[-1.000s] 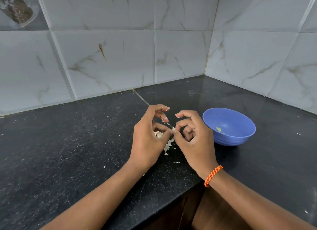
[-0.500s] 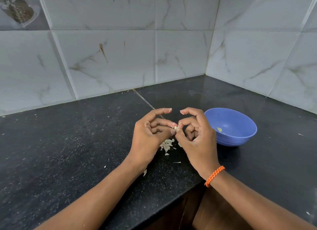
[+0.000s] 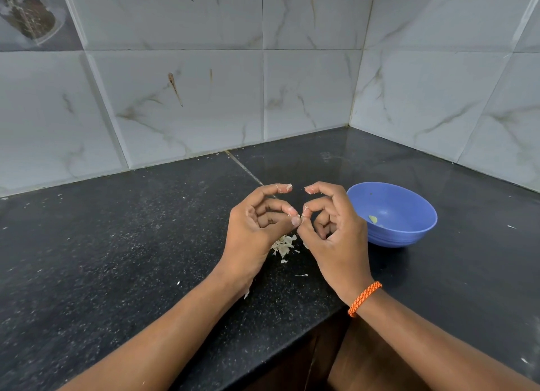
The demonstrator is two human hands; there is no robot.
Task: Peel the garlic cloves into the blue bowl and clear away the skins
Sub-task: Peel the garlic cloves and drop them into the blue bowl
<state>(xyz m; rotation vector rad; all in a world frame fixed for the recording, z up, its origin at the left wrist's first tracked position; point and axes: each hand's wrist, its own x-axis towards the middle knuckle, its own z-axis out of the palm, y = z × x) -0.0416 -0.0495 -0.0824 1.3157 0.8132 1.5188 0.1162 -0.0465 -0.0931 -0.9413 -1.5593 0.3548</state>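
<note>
Item: garlic peeling at a black stone counter (image 3: 117,244), recorded mid-step. The left hand (image 3: 257,230) and right hand (image 3: 336,233) were held close together above the counter, fingers curled, thumb and forefinger tips of both meeting on something very small at the centre; it was judged to be a garlic clove (image 3: 300,215) or a scrap of its skin, but it was too small and too hidden by the fingertips for that to be settled. Bits of skin were seen stuck to the raised fingertips. A heap of skins (image 3: 283,244) lay on the counter just beneath and between the hands, with loose flakes scattered nearer. The blue bowl (image 3: 409,230) stood just right of the right hand, touching nothing, with one pale piece (image 3: 372,219) inside it, probably a peeled clove. An orange bracelet (image 3: 364,298) was worn on the right wrist. Marbled grey tiles (image 3: 190,98) backed the counter at the far side. Handling note: the clove is best held firm by one hand while the skin is lifted at an end by the other's nail and drawn off in strips over the heap, so that skins are kept out of the bowl. Markings: no brand, label or legible writing was found.
</note>
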